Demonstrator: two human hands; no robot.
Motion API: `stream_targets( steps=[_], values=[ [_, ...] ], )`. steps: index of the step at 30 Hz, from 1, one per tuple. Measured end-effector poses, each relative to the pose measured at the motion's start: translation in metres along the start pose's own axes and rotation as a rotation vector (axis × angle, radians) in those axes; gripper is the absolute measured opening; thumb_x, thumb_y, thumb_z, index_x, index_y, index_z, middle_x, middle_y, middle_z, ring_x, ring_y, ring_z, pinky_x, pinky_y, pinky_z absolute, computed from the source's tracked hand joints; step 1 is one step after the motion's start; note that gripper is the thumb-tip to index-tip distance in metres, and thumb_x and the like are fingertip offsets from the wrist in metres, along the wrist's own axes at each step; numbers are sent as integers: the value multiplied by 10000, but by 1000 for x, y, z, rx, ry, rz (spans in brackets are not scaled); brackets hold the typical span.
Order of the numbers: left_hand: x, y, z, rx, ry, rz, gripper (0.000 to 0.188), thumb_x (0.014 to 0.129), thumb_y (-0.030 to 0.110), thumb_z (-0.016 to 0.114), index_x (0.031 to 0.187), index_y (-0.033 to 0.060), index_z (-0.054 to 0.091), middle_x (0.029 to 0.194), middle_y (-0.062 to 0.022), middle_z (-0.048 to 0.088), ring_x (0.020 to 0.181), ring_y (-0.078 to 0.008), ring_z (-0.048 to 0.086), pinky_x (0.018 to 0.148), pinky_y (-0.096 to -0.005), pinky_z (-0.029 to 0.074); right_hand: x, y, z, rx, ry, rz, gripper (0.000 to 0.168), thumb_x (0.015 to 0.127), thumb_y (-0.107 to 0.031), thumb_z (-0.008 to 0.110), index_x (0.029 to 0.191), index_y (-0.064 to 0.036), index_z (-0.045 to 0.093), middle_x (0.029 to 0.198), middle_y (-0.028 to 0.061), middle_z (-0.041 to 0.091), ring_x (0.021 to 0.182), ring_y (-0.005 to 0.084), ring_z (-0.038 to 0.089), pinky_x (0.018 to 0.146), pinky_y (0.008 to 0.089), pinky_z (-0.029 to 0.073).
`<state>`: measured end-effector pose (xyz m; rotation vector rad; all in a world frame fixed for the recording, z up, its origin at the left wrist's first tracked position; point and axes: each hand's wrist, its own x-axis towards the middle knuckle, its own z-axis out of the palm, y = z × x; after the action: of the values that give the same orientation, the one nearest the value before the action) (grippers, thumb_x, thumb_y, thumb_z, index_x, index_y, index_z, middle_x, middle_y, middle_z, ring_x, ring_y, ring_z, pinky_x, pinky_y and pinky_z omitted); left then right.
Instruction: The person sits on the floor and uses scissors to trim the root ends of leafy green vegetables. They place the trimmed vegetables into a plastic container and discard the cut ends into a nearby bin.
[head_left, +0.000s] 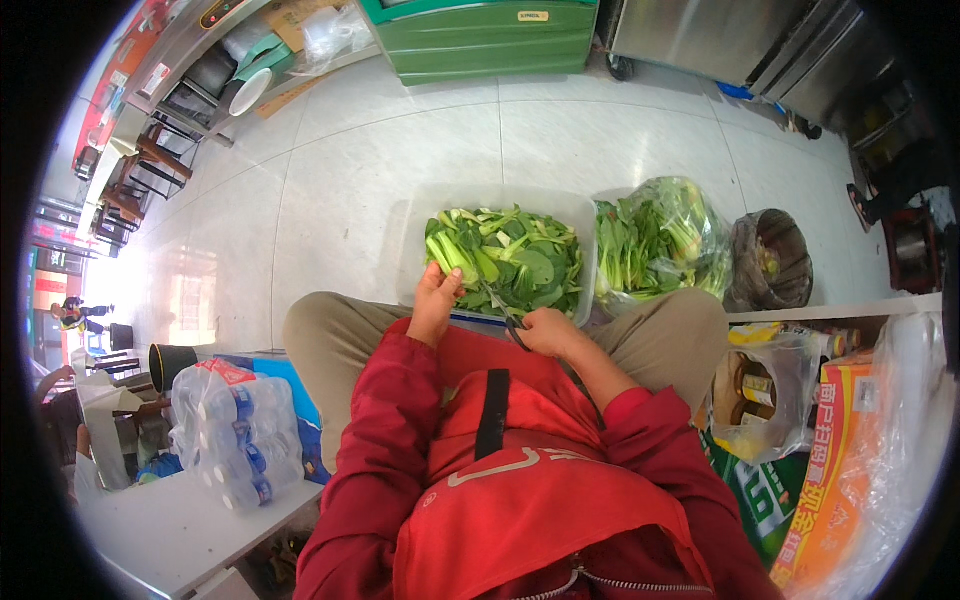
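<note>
My left hand (437, 298) holds the pale stalk end of a leafy green (450, 251) over the left part of a translucent plastic tub (420, 196). In my right hand (545, 331) is a pair of scissors (514, 321) with dark handles, its blades pointing up and left towards the held stalks. Cut green leaves and stem pieces (532, 262) fill much of the tub. Right of it, a clear plastic bag (709, 217) holds more whole leafy greens (626, 244). How far apart the scissor blades are is hard to tell.
A bin lined with a dark bag (772, 259) stands right of the greens. Shrink-wrapped plastic bottles (244, 435) sit on a white surface (157, 525) at lower left. At right is a shelf with a bag of jars (754, 390). A green cabinet (487, 45) stands ahead; a person's foot (860, 206) shows at far right.
</note>
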<state>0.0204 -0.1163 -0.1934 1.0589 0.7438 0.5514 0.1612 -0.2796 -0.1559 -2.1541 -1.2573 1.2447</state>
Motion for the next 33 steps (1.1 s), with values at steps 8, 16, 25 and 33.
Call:
stream_targets(
  steps=[8,16,25,33],
  values=[
    [4,-1,-13,-238,54,-130,318,897,201,470,1165,32,442,1016,-85,580,798,-144,535,653,-249,411,-4,-9,-2,147,43,68,491,728,-498,532,763,-14,606,757,203,609,755,371,586,663,420,448],
    [0,11,-1,-421,-82,-108,384,850,56,436,1223,-17,387,1108,-141,528,914,-233,560,788,-333,468,-2,-4,4,218,-65,29,505,751,-503,548,819,-3,582,697,117,577,646,223,533,603,329,406],
    [6,-2,-18,-362,91,-155,307,841,50,494,1135,-23,444,1011,-124,567,840,-228,587,676,-277,485,-2,-5,4,293,-130,-22,507,736,-505,529,759,-2,585,691,146,583,657,256,548,594,349,395],
    [4,-2,3,-289,63,-33,221,819,13,541,1021,-26,462,896,-108,575,734,-174,583,596,-239,456,8,7,16,329,-129,-27,564,709,-553,511,714,7,586,678,154,587,632,260,545,582,359,388]
  ],
)
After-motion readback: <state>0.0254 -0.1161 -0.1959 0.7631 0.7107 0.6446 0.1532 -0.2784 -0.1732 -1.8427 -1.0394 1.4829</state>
